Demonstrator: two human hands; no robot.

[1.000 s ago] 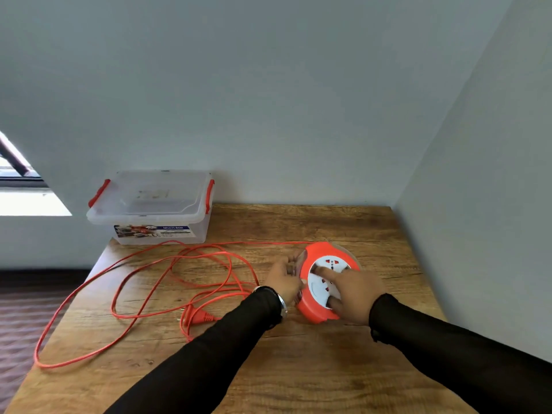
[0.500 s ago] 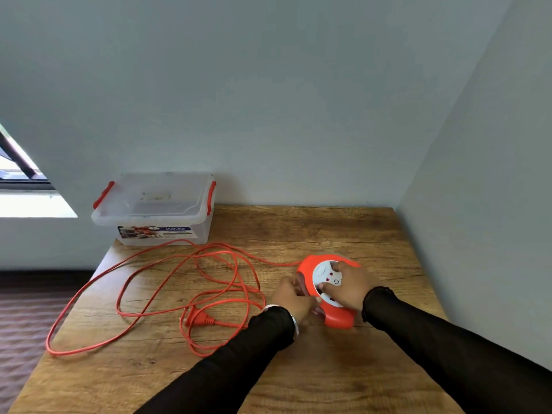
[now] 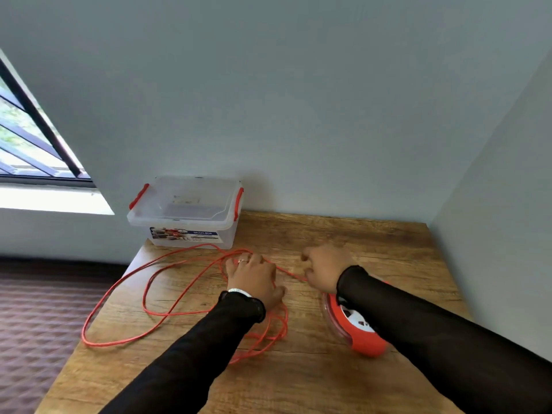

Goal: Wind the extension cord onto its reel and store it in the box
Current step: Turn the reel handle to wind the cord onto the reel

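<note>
- The orange extension cord (image 3: 155, 297) lies in loose loops on the wooden tabletop (image 3: 313, 383), left of the reel, with more coils bunched under the left forearm.
- The orange reel (image 3: 363, 339), white socket face tilted up, sits on the tabletop partly under the right forearm.
- A straight run of cord stretches between the two hands, beyond the reel.
- The left hand (image 3: 254, 277) rests on the cord, fingers curled over it.
- The right hand (image 3: 324, 265) appears to pinch the cord with bent fingers; its grip is partly hidden.
- The clear box (image 3: 185, 213), lid on with red latches, stands far left of the reel against the wall.
</note>
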